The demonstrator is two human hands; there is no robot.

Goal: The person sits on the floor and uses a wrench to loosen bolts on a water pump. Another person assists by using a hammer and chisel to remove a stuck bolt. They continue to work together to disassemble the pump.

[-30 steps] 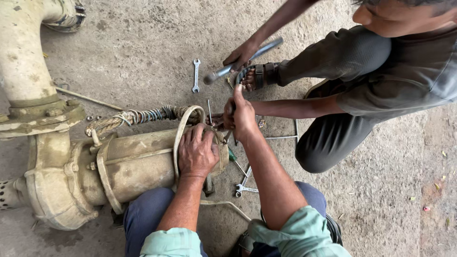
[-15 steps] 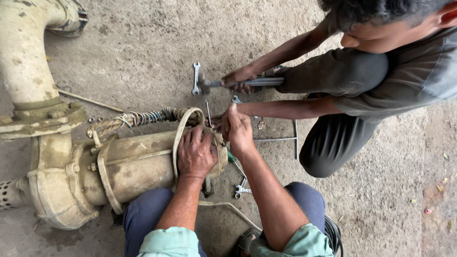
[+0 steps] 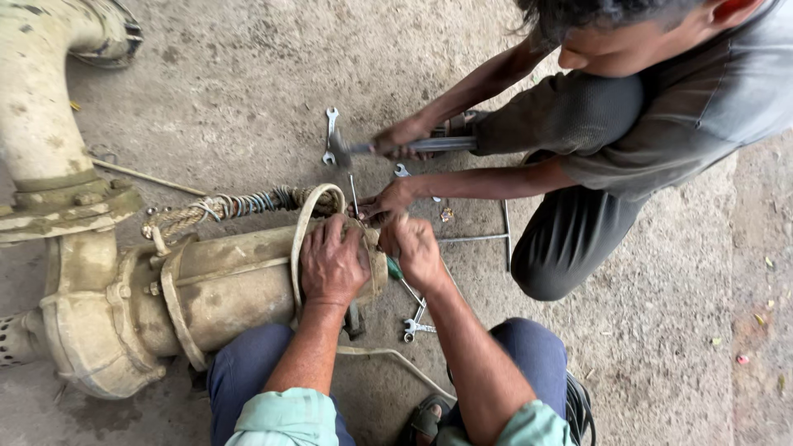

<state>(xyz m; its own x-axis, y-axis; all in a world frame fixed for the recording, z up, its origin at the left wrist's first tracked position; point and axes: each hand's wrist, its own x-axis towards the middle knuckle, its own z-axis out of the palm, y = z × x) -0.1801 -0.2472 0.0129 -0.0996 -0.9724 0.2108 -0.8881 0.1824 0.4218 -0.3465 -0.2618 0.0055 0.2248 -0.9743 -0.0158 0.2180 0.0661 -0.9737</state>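
Change: the co-worker's hammer (image 3: 413, 146) has swung lower than half a second ago.
Left hand (image 3: 333, 263): stays flat, fingers spread, on the pump housing (image 3: 223, 289).
Right hand (image 3: 415, 248): closed around a green-handled screwdriver (image 3: 395, 268) at the housing's end.
Floor: spanners (image 3: 331, 135) beside it.

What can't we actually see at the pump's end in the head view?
- Pump end face: hidden by the left hand, the right hand and a co-worker's hand.
- Tool in the co-worker's other hand: motion-blurred, kind unclear.
- What the right hand grips: only a green handle shows below it.
- Pipe: cut off by the left and top edges.
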